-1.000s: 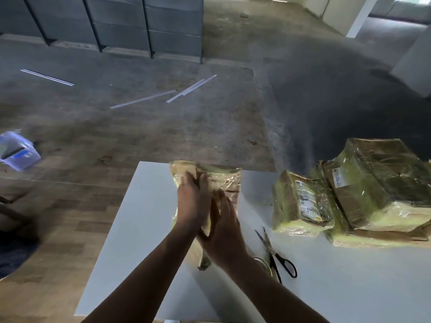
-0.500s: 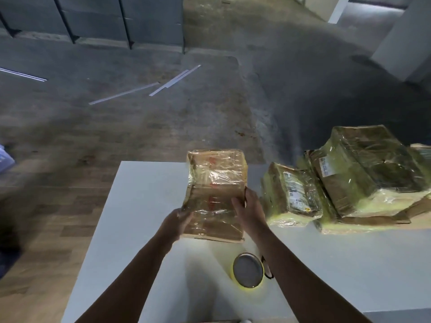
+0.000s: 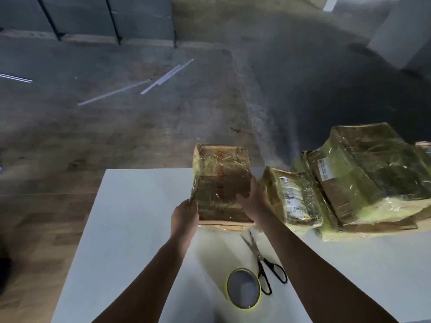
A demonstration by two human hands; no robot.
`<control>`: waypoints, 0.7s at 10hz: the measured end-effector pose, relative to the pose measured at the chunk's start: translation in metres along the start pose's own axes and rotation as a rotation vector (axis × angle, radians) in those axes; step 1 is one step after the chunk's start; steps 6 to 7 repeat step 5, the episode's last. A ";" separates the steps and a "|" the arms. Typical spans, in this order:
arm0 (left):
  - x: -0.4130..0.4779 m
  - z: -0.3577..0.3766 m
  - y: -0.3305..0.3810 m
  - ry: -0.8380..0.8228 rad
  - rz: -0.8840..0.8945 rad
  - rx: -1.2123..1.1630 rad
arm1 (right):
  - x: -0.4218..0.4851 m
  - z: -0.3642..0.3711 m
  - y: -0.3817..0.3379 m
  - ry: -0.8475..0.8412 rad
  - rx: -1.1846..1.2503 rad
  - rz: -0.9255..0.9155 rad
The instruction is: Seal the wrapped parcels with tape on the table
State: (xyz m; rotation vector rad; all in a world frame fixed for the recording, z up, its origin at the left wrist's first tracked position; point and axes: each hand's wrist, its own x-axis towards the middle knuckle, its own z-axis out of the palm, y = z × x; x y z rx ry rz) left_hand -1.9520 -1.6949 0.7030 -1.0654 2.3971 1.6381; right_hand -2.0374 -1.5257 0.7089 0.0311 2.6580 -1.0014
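- Here, in the head view, both hands hold one wrapped parcel (image 3: 221, 185) over the middle of the white table (image 3: 130, 229).
- The left hand (image 3: 184, 217) grips the parcel's near left corner; its fingers curl out of sight round the edge.
- The right hand (image 3: 253, 199) clasps the right side, thumb lying across the shiny top face and fingers wrapped over the edge.
- The parcel is tilted, far end raised and near edge low by the table; whether it touches the table I cannot tell.
- A roll of tape (image 3: 243, 287) lies flat between the forearms, near the table's front.
- Scissors (image 3: 263, 264) lie just beside the roll, blades pointing toward the held parcel.
- To the right, a small labelled parcel (image 3: 293, 197) leans against a big wrapped bundle (image 3: 373, 173).
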 end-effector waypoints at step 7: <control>0.012 -0.002 0.007 -0.047 -0.069 0.141 | -0.011 0.005 -0.003 0.121 -0.257 -0.184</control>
